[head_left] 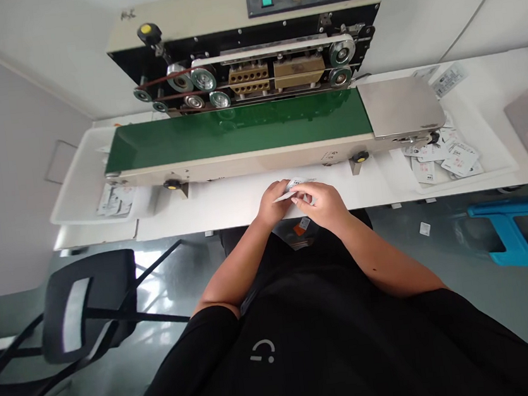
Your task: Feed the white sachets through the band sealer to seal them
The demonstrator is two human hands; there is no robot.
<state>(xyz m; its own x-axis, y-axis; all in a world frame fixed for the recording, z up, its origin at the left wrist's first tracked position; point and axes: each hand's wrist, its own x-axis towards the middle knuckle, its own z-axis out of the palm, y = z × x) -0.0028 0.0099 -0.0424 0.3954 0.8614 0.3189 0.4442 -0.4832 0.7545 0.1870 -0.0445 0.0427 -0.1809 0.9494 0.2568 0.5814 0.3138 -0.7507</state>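
Observation:
At the table's front edge, both my hands meet over small white printed packets [285, 196]. My left hand [274, 204] is closed around the packets from the left. From the right, my right hand [322, 204] pinches at them with thumb and forefinger. Whether these are one packet or a few stacked ones I cannot tell, since my fingers cover part of them. Just beyond my hands stands a band sealing machine [245, 35] with a green conveyor belt [241, 129].
A white tray [502, 161] with several printed packets [462, 158] sits at the right. Another white bin [67, 204] with packets stands left. A black chair [87, 301] is at lower left, a blue stool [501, 231] at right. One packet [424, 228] lies on the floor.

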